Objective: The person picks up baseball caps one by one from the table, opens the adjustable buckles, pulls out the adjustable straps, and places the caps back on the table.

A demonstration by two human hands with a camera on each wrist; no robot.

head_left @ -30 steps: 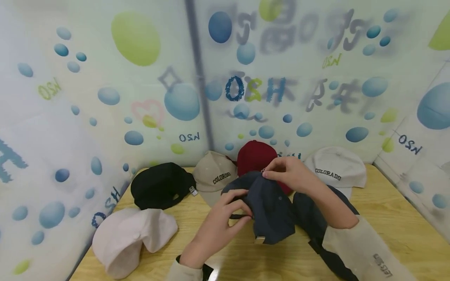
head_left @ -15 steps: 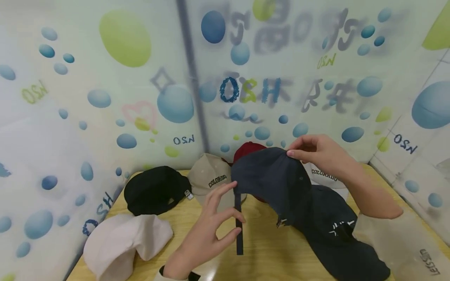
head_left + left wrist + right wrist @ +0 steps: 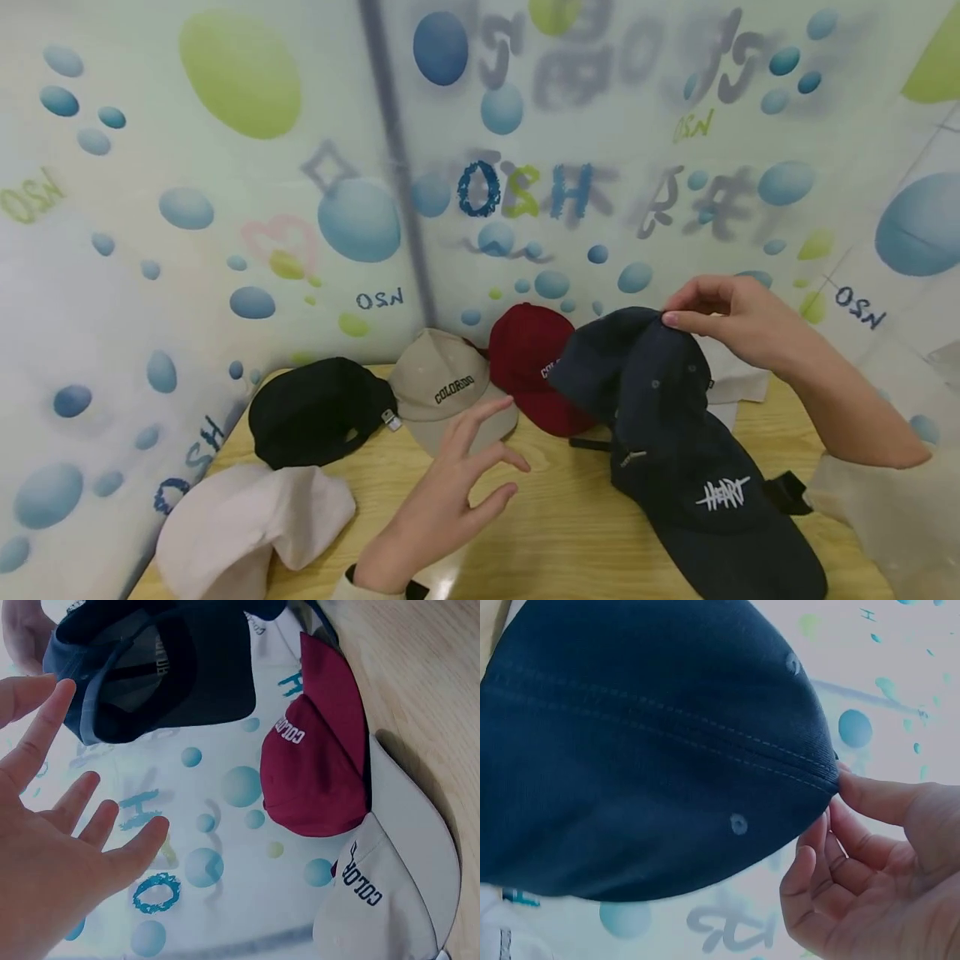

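Navy cap [image 3: 663,379] hangs over the right part of the bench [image 3: 555,500], its crown uppermost, pinched at the very top between the thumb and fingers of the right hand [image 3: 738,321]. Two stitched eyelets and a seam running to that pinch show in the right wrist view, and a dark strap [image 3: 588,444] sticks out low on its left. Left hand [image 3: 446,496] is well apart from it, over the middle of the bench, fingers spread and slightly bent, gripping nothing. Directly below and in front is the HEART cap [image 3: 712,521], brim towards the person; whether the two touch cannot be told. Behind, partly hidden, sits a white cap [image 3: 731,375]. To the left of these, along the back, come the red cap [image 3: 528,354], the beige cap [image 3: 438,379] reading COLORADO, and the black cap [image 3: 311,408] with a small tag [image 3: 390,419] at its right side. Nearer the person, at the left edge, lies the pale pink cap [image 3: 247,517], its cloth folded. Walls [image 3: 225,183] printed with blue and green bubbles surround the bench.
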